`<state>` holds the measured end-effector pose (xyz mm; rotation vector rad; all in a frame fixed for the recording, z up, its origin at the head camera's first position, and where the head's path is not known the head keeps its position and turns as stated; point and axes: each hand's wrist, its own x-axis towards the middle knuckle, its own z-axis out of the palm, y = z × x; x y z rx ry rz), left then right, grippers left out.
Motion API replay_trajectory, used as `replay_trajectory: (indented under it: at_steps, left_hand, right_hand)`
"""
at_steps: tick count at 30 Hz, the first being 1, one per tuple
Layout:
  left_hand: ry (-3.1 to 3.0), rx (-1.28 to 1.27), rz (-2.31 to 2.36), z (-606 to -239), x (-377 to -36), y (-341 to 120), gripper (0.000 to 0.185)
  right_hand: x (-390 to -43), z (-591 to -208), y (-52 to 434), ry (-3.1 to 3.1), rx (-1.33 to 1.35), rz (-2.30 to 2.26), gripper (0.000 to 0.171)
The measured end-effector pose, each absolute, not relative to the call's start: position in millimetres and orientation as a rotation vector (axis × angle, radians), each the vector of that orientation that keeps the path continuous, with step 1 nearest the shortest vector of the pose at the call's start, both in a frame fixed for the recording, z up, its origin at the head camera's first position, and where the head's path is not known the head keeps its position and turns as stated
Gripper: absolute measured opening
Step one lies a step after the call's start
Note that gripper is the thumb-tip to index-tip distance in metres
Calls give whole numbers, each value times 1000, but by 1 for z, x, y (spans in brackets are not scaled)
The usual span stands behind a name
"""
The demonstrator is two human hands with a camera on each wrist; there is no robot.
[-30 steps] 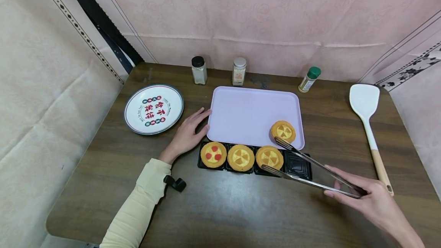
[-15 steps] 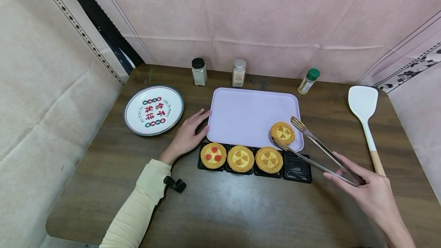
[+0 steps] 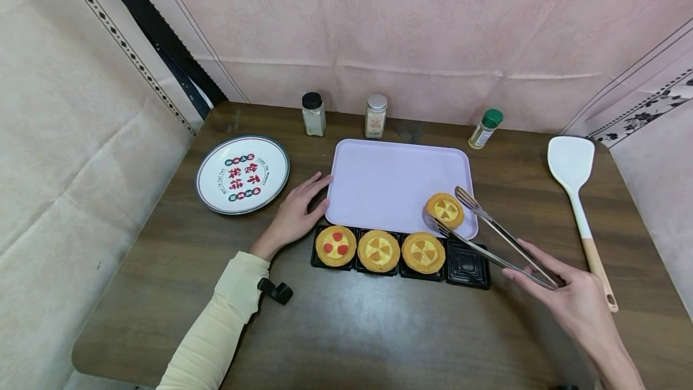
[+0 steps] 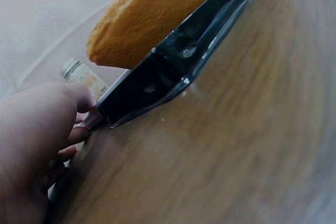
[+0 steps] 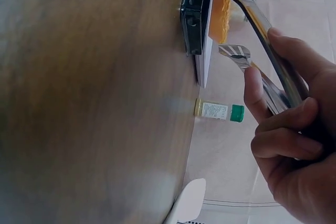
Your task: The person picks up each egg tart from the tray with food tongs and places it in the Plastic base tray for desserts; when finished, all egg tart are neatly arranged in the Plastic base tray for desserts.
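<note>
My right hand (image 3: 576, 303) grips metal tongs (image 3: 514, 242) near their hinged end. The spread tips of the tongs stand on either side of an egg tart (image 3: 445, 208) at the right front corner of a lilac tray (image 3: 384, 182). With straight fingers, my left hand (image 3: 295, 212) touches the tray's left edge. Along the tray's front lies a black plastic container (image 3: 468, 265) with a bare compartment at its right end. Its other compartments hold one tart with red dots (image 3: 335, 246) and two tarts with a yellow wedge pattern (image 3: 423, 253).
A white plate (image 3: 242, 174) with red characters lies at left. Behind the tray stand a black-capped jar (image 3: 313, 114), a grey-capped jar (image 3: 376, 116) and a green-capped bottle (image 3: 485, 129). A white spatula (image 3: 571, 161) with a wooden handle lies at right.
The tongs have spread wider and moved from partly over the front container to either side of the tart on the tray. My left hand has stayed at the tray's edge.
</note>
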<state>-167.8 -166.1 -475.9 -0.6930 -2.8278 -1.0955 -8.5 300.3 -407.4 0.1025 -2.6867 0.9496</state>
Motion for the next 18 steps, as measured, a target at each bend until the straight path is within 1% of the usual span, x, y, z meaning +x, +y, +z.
replay_trajectory:
  at_steps: [18]
  left_hand:
    - [-2819,-708,-1092,-475,-168,-166,52]
  right_hand:
    - [-6,-408,302,-2707,104,942,58]
